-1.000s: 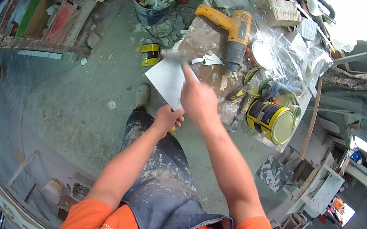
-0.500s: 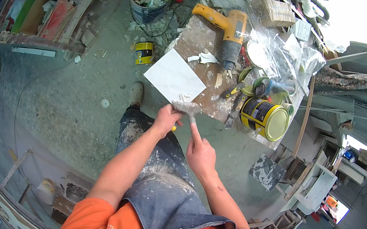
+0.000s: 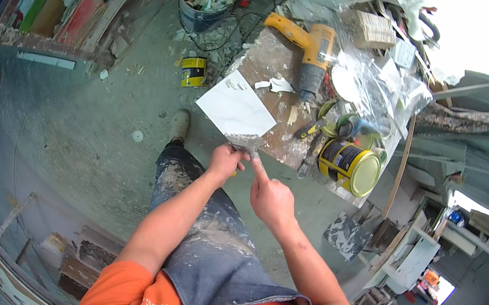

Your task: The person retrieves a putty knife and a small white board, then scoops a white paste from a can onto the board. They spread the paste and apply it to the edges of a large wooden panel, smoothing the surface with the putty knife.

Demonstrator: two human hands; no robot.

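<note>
White panel at worktop edge, scraper in right hand

Nearest me: the person's orange sleeves (image 3: 119,280) and dark, plaster-smeared apron (image 3: 218,271), both forearms reaching forward and converging. Right hand (image 3: 273,204): closed round a scraper (image 3: 248,143), index finger stretched straight along the handle, likely to steer and press the blade. Left hand (image 3: 226,164): fingers curled at the panel's near corner, close by the blade; a yellow bit (image 3: 234,175) peeks out beneath. Can't tell what it grips; reads as a steadying hand.

Just past them, the white panel (image 3: 236,104), set cornerwise, blade at its near edge, crumbs on its face. It juts past the worktop (image 3: 274,54), probably so the near edge stays within reach; resting or held up, can't tell.

Right of it, the knife (image 3: 310,129) and yellow-and-black tin (image 3: 346,163), the tin on its side. Beyond: yellow heat gun (image 3: 319,45) lying flat, clear plastic sheet (image 3: 385,85) bunched alongside. Over on the floor, small tin (image 3: 192,72), then bucket (image 3: 205,22) heaped with scraps, likely the waste bin.
</note>
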